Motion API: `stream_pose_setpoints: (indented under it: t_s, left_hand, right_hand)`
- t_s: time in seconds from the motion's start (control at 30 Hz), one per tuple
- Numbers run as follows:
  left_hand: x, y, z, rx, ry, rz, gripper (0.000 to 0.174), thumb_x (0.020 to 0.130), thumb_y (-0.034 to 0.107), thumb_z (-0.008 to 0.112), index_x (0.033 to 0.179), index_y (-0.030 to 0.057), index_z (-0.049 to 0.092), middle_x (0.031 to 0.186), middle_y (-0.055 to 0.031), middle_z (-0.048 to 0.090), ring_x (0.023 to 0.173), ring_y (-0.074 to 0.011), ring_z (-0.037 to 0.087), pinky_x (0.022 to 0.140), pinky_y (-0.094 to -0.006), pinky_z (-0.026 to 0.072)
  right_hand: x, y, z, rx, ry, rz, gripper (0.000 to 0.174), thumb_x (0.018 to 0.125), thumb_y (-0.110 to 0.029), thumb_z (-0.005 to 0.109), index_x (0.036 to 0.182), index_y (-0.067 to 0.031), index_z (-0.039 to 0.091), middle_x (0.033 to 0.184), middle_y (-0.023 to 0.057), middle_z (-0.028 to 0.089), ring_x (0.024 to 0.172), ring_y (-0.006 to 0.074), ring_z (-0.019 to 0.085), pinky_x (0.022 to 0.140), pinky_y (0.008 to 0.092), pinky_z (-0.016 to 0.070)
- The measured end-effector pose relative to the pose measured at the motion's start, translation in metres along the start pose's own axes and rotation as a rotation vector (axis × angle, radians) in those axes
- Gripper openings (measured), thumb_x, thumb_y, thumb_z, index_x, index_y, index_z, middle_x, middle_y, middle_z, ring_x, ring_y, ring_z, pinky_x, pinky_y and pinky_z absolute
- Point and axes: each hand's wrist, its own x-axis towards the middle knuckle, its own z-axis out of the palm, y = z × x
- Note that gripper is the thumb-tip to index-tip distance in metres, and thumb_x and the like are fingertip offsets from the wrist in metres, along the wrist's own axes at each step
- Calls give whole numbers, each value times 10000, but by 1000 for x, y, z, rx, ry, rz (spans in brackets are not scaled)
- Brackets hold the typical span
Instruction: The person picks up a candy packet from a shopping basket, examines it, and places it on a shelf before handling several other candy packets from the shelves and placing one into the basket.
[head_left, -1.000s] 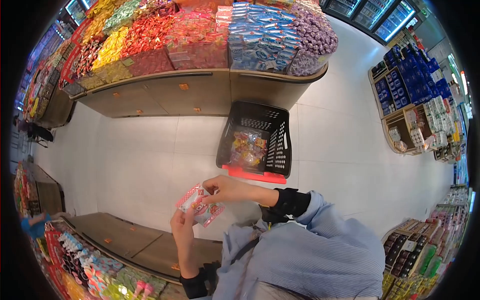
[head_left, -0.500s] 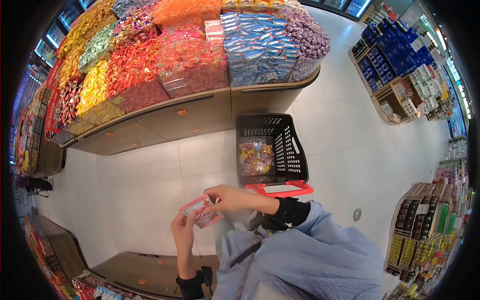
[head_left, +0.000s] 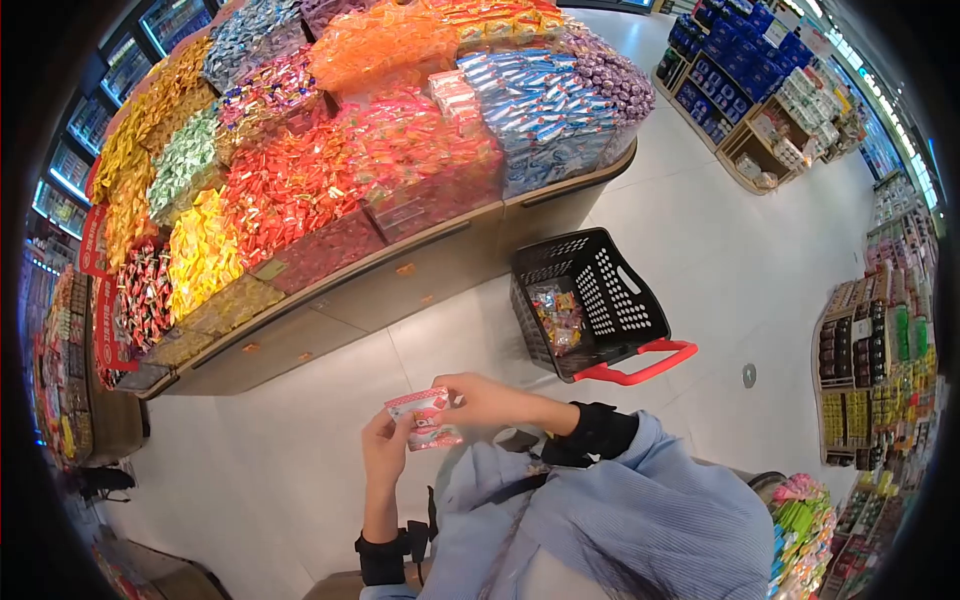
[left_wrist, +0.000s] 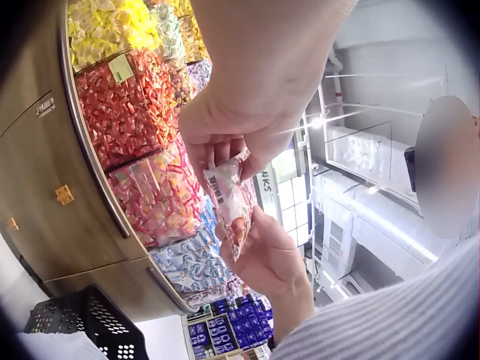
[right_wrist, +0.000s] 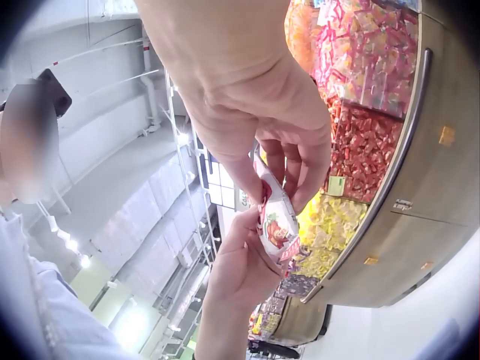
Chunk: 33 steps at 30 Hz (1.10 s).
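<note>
I have the pink-and-white packet (head_left: 424, 417) on my feed, left of the black basket (head_left: 622, 298), pinched between the left hand (head_left: 385, 446) and the right hand (head_left: 488, 401). Wrapped pieces (head_left: 560, 322) lie inside the basket (red handle (head_left: 682, 352) and all); candy bins (head_left: 420, 150) stand beyond it.

Your packet (head_left: 425, 420) is pink and white with red marks; your shirt (head_left: 640, 500) is pale blue, finely striped; your basket (head_left: 628, 298) is black, its handle (head_left: 655, 369) red; before you, the cabinet (head_left: 352, 305) is brown, the floor (head_left: 260, 450) whitish.
</note>
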Motion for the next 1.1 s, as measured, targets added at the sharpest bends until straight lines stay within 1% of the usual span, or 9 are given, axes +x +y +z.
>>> stream_pose_setpoints:
  t_s: [0.07,0.27,0.47,0.57,0.67,0.77,0.87,0.97,1.1]
  left_hand:
    - [16,-6,-21,50,-65,59,129,829,69,526,881,-21,602,722,-16,591,595,-40,505,485,-178,382]
    - [68,19,-42,256,-237,-30,145,833,118,549,868,-6,615,625,42,537,544,-6,436,455,-171,323]
    - [116,45,-13,-49,-246,18,192,830,165,566,817,-20,617,582,63,489,529,-3,393,436,-188,295]
    - [158,37,-17,142,-324,49,214,838,175,564,848,-35,606,619,49,537,524,-26,429,433,-198,310]
    - [194,71,-1,423,-371,72,213,835,180,564,796,-26,601,544,16,501,510,-36,374,430,-220,299]
    - [233,104,28,672,-415,295,231,829,190,566,739,-23,562,488,-43,390,497,-59,304,419,-249,272]
    - [274,121,56,719,-412,422,250,827,195,562,720,-27,518,504,-77,306,494,-75,269,411,-266,253]
    - [311,145,75,754,-463,354,205,836,205,531,820,5,573,575,-168,480,461,-226,404,488,-295,384]
    - [339,163,86,572,-474,386,170,830,165,546,843,0,584,570,-119,467,477,-139,423,485,-265,378]
  right_hand:
    - [14,-1,4,-31,68,52,231,759,-196,629,859,-15,526,644,37,526,586,87,477,517,237,407]
    - [42,-32,-10,159,251,139,159,799,-162,593,851,-27,526,686,-12,543,612,40,502,480,193,437]
    - [69,-35,-46,317,333,203,140,803,-139,585,895,-37,555,752,-16,576,665,32,523,539,182,434]
    - [87,-35,-76,252,331,157,155,798,-156,598,884,-41,540,743,-14,564,664,27,513,525,181,444]
    - [107,-39,-116,95,291,70,192,782,-153,615,908,-27,543,749,-4,565,674,44,511,563,200,446]
    - [131,-58,-158,-83,259,-6,161,770,-133,621,849,-6,561,731,3,556,662,60,493,583,222,420]
    - [152,-70,-199,-123,340,24,102,785,-92,596,822,1,578,726,-15,545,693,48,485,616,195,403]
    - [167,-73,-236,-13,433,-79,90,790,-86,592,777,3,579,718,-1,556,670,42,480,582,193,387]
    - [186,-74,-265,2,504,-142,102,783,-97,601,757,-3,571,673,-1,528,640,40,458,551,201,367]
